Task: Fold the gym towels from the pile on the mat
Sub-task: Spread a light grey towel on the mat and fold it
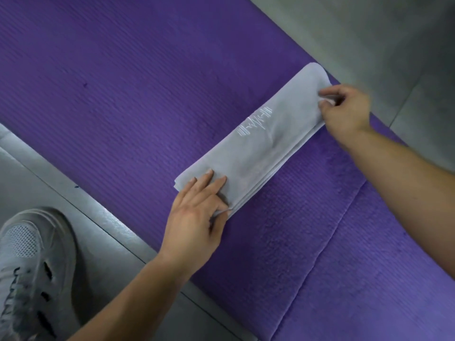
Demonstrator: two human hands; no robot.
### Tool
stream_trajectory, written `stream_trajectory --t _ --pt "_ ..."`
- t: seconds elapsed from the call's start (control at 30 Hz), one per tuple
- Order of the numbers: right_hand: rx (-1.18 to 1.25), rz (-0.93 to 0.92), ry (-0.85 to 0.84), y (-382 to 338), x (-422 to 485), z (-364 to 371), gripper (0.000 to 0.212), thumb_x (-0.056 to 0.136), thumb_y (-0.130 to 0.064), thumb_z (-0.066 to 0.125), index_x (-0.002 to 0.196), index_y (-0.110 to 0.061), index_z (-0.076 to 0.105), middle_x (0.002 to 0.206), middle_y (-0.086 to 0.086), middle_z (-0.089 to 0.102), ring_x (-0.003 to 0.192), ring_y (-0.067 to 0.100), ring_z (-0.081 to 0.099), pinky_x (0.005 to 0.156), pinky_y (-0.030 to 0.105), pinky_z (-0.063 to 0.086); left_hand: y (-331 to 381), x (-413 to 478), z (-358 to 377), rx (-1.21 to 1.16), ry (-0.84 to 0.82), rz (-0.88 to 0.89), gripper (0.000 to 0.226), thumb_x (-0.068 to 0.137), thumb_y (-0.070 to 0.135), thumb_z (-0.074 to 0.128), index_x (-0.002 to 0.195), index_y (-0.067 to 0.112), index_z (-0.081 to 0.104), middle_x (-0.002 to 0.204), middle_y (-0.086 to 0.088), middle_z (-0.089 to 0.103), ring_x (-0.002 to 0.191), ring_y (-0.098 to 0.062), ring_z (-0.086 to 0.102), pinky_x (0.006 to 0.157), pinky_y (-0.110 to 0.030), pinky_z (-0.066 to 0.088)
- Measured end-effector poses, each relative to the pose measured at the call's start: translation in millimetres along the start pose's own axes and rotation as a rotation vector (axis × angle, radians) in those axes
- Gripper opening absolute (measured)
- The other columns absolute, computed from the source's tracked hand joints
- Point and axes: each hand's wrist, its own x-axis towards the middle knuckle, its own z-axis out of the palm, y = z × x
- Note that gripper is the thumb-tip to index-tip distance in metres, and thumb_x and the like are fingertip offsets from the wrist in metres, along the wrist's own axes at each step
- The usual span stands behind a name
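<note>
Left hand [194,225] lies on the near end of the grey towel [261,153], fingers straight and pressing flat, thumb against the layered side edge. Right hand [344,112] pinches the far end between curled fingers and thumb. Folded into a long narrow strip, the towel lies diagonally on the purple mat [123,82], white logo [254,121] facing up. A grey shoe [32,262] stands on the floor [369,33] beside the mat.

My near left hand [197,217] presses flat, fingers straight; my far right hand [344,112] pinches the folded pale-grey towel [258,148].
</note>
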Motion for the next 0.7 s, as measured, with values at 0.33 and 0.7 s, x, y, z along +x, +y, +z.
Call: stream_trajectory --t 0.33,0.7 --pt "-0.256 -0.049 -0.013 14.1 -21.9 9.9 0.036 0.095 -0.013 0.050 0.127 -0.015 0.067 0.139 0.001 0.057 0.135 0.024 0.043 0.100 0.001 0.022 4.3 1.0 9.3 0.236 -0.023 0.024 0.021 0.093 0.042 0.062 0.089 0.022 0.068 0.143 -0.001 0.056 0.142 -0.025 0.043 0.117 -0.050 0.028" --pt "-0.509 -0.549 -0.377 -49.6 -101.8 75.4 0.061 0.102 -0.045 0.033 0.154 -0.013 0.035 0.167 0.013 0.018 0.155 0.034 0.006 0.125 0.049 0.010 -4.8 37.1 27.7 0.604 -0.117 -0.077 0.071 0.106 0.050 0.022 0.159 0.003 0.020 0.167 -0.020 0.012 0.156 -0.032 0.008 0.126 -0.053 0.010"
